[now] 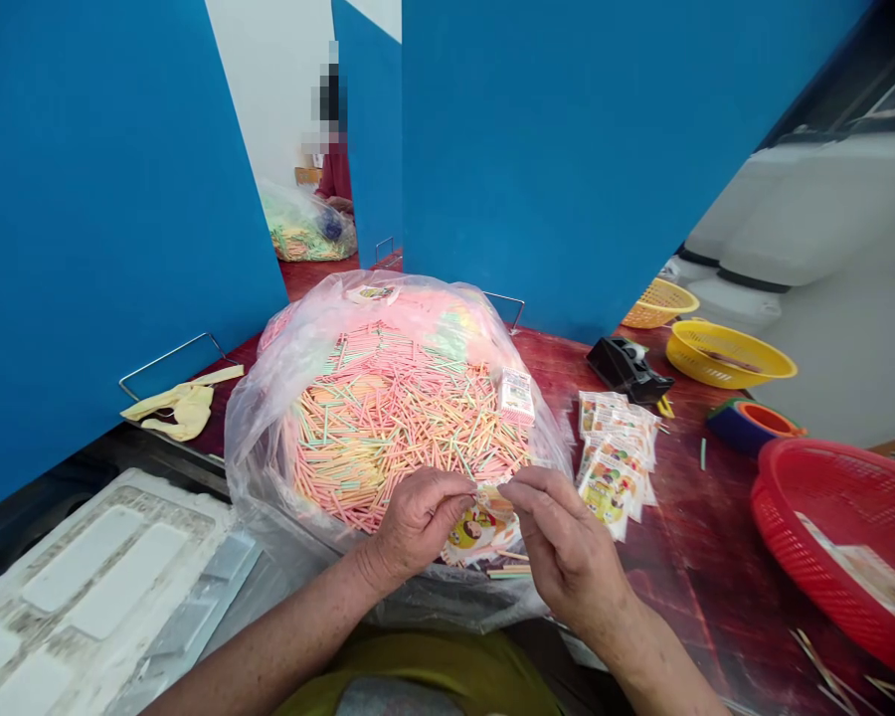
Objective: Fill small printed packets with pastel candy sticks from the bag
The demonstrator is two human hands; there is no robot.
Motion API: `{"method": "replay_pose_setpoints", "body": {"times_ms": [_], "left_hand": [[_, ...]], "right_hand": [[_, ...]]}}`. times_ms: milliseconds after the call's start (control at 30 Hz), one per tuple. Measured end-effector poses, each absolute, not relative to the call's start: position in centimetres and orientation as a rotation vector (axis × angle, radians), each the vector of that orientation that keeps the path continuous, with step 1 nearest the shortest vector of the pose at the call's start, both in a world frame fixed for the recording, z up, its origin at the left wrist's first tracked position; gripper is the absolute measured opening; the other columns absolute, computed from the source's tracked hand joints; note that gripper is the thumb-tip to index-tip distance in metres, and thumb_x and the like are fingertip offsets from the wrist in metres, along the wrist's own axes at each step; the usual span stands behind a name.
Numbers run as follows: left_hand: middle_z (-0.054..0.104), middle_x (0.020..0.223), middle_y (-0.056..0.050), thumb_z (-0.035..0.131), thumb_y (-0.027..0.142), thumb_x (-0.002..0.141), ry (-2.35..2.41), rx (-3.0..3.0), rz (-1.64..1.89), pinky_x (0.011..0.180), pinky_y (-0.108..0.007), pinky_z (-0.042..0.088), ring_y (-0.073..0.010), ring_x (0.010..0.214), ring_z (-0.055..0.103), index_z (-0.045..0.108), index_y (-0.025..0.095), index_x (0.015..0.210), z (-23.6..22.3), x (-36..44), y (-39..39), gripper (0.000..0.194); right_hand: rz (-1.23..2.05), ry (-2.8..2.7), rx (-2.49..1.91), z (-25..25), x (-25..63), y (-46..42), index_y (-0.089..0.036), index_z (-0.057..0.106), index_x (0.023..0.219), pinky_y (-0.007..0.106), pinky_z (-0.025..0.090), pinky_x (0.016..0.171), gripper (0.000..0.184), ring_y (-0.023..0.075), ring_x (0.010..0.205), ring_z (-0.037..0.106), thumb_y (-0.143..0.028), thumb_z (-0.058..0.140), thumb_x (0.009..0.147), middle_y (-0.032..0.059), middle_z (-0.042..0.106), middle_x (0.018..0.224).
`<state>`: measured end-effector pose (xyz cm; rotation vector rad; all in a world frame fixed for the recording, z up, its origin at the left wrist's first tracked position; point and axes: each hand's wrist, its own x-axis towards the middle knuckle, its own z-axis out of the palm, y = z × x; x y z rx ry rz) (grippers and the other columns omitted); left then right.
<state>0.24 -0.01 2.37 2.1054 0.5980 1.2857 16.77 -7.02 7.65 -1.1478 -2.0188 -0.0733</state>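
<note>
My left hand [423, 519] pinches the top edge of a small printed clear packet [477, 537], its thumb and forefinger pressed together. Opposite it, my right hand [569, 549] has its fingertips closed at the packet's other top corner. Both hands are over the near side of a big clear plastic bag [258, 438], which is rolled open. Heaped inside are thin pastel sticks [395, 418] in pink, yellow, orange and green. A stack of small printed papers [516, 396] rests on the heap's right side. A few sticks [508, 571] lie just below the packet.
Printed packets [618, 462] lie right of the bag, near a black tape dispenser [626, 368]. Further right are a red basket [780, 517], yellow baskets [731, 373] and tape rolls [750, 423]. Blue partitions [567, 149] rise behind; a white foam lid [96, 567] is at left.
</note>
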Motion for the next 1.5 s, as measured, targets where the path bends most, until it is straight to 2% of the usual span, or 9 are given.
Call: {"method": "replay_pose_setpoints", "body": {"times_ms": [300,500,733,900,1000,1133,1267,1367,1500], "left_hand": [[0.066,0.07,-0.003,0.05,0.028,0.083,0.785,1.791,1.073,0.063,-0.021,0.045,-0.0117,0.066,0.06,0.065,0.014,0.079,3.0,0.4,-0.7,0.021],[0.062,0.069,-0.002,0.047,0.03,0.085,0.804,1.807,1.025,0.063,-0.02,0.043,-0.0103,0.065,0.055,0.062,0.014,0.077,2.8,0.8,-0.8,0.023],[0.055,0.067,0.001,0.044,0.031,0.085,0.806,1.827,1.025,0.063,-0.021,0.04,-0.0095,0.064,0.05,0.057,0.015,0.077,2.0,1.3,0.9,0.022],[0.06,0.068,0.001,0.068,0.038,0.064,0.851,1.425,0.735,0.051,-0.02,0.041,-0.0096,0.057,0.054,0.054,0.014,0.076,1.1,1.1,1.8,0.03],[0.06,0.06,0.002,0.071,0.038,0.059,0.856,1.326,0.566,0.045,-0.019,0.038,-0.0089,0.049,0.052,0.057,0.013,0.07,1.3,0.7,1.9,0.031],[0.053,0.052,0.003,0.066,0.037,0.065,0.885,1.477,0.625,0.045,-0.017,0.035,-0.0064,0.046,0.046,0.06,0.012,0.064,2.1,0.2,1.9,0.026],[0.048,0.052,0.003,0.055,0.035,0.077,0.778,1.751,0.699,0.047,-0.017,0.033,-0.0061,0.05,0.042,0.059,0.012,0.059,2.9,-0.4,1.8,0.03],[0.049,0.054,0.002,0.047,0.035,0.083,0.729,1.866,0.728,0.048,-0.017,0.033,-0.0068,0.051,0.042,0.061,0.012,0.062,3.1,-0.8,1.8,0.034],[0.052,0.058,-0.001,0.044,0.034,0.086,0.686,2.051,0.808,0.054,-0.02,0.035,-0.0092,0.057,0.047,0.065,0.013,0.072,2.9,-0.9,1.7,0.033]], "right_hand": [[-0.289,-2.143,-1.083,5.5,18.2,-9.0,-0.008,0.05,0.114,0.037,0.044,0.092,0.041,0.0206,0.106,0.048,0.006,0.044,0.076,0.0137,0.05,0.108],[-0.421,-2.168,-1.077,4.5,18.1,-9.4,-0.008,0.05,0.117,0.039,0.046,0.091,0.04,0.0234,0.107,0.049,0.0,0.046,0.079,0.0146,0.053,0.109],[-0.047,-1.793,-1.23,5.3,17.5,-7.2,-0.019,0.057,0.098,0.03,0.052,0.072,0.025,0.0162,0.087,0.057,-0.006,0.044,0.081,0.0077,0.055,0.093],[0.347,-1.492,-1.3,4.4,18.6,-6.9,-0.02,0.058,0.088,0.025,0.048,0.055,0.013,0.011,0.067,0.054,-0.015,0.048,0.083,0.0038,0.052,0.088],[0.438,-1.371,-1.269,3.7,18.8,-6.8,-0.021,0.058,0.089,0.023,0.044,0.049,0.013,0.0077,0.058,0.049,-0.015,0.048,0.084,0.0022,0.05,0.088],[0.311,-1.443,-1.27,4.3,18.3,-6.3,-0.021,0.058,0.093,0.028,0.047,0.059,0.016,0.0111,0.069,0.053,-0.013,0.047,0.083,0.0039,0.05,0.093],[-0.015,-1.653,-1.232,5.6,17.5,-5.6,-0.02,0.057,0.097,0.034,0.049,0.074,0.023,0.0165,0.088,0.054,-0.006,0.047,0.081,0.0066,0.053,0.094],[-0.154,-1.821,-1.152,5.8,17.3,-5.4,-0.02,0.055,0.101,0.033,0.05,0.075,0.03,0.0172,0.091,0.055,-0.002,0.046,0.079,0.008,0.055,0.095],[-0.126,-2.005,-1.083,5.5,17.9,-6.1,-0.018,0.054,0.106,0.032,0.051,0.078,0.034,0.0171,0.093,0.056,-0.001,0.044,0.078,0.009,0.057,0.097]]}}
